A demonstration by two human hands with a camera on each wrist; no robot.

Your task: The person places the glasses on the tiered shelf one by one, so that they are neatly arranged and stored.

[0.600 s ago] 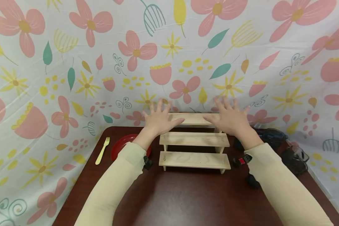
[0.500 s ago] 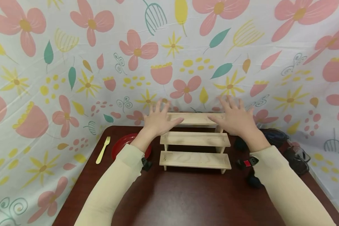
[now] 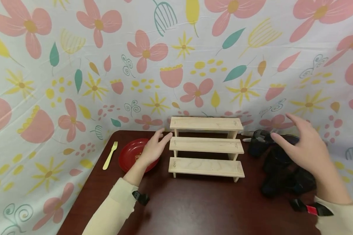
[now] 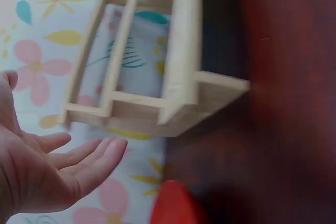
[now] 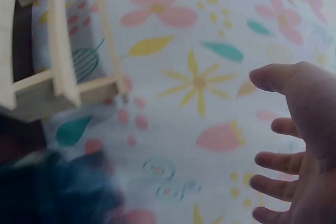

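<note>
A three-tier wooden shelf (image 3: 206, 144) stands at the back of the dark table, between my two hands. Above the right part of a red plate (image 3: 132, 153) hovers my left hand (image 3: 153, 149), its fingers loosely extended towards the shelf's left side and holding nothing. My right hand (image 3: 307, 147) is raised over dark see-through cups (image 3: 260, 140) at the right, thumb and fingers spread apart with nothing between them. In the left wrist view the left hand's fingers (image 4: 94, 163) lie apart from the shelf's end. The right wrist view shows bare right-hand fingers (image 5: 278, 184).
A pale yellow fork (image 3: 110, 155) lies left of the plate. More dark items (image 3: 285, 176) cluster under my right hand, their kind unclear. A flowered cloth (image 3: 191, 49) hangs behind the dark brown table (image 3: 200, 205).
Both hands have drawn back from above the shelf's top tier. The left hand came down and towards me over the plate; the right moved right and towards me over the dark cups.
</note>
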